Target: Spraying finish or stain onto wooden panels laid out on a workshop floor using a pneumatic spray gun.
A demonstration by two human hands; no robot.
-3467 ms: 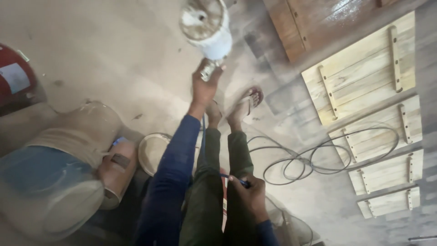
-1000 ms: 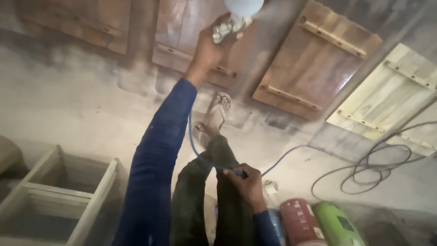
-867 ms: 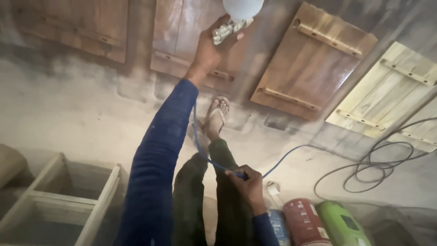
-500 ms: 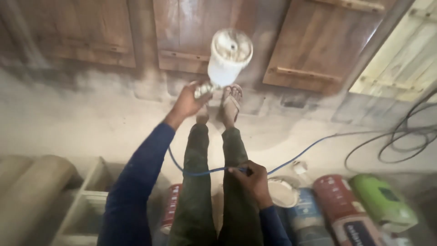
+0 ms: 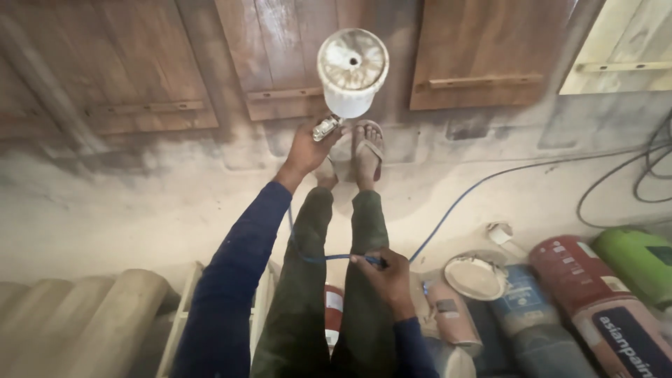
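Beside right hand (image 5: 389,276), red-labelled paint cans (image 5: 595,294)

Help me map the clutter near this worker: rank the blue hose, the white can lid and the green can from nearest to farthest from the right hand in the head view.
1. Blue hose: pinched in the right hand, trailing up to the right.
2. White can lid: just right of the hand.
3. Green can: far right, near the frame edge.
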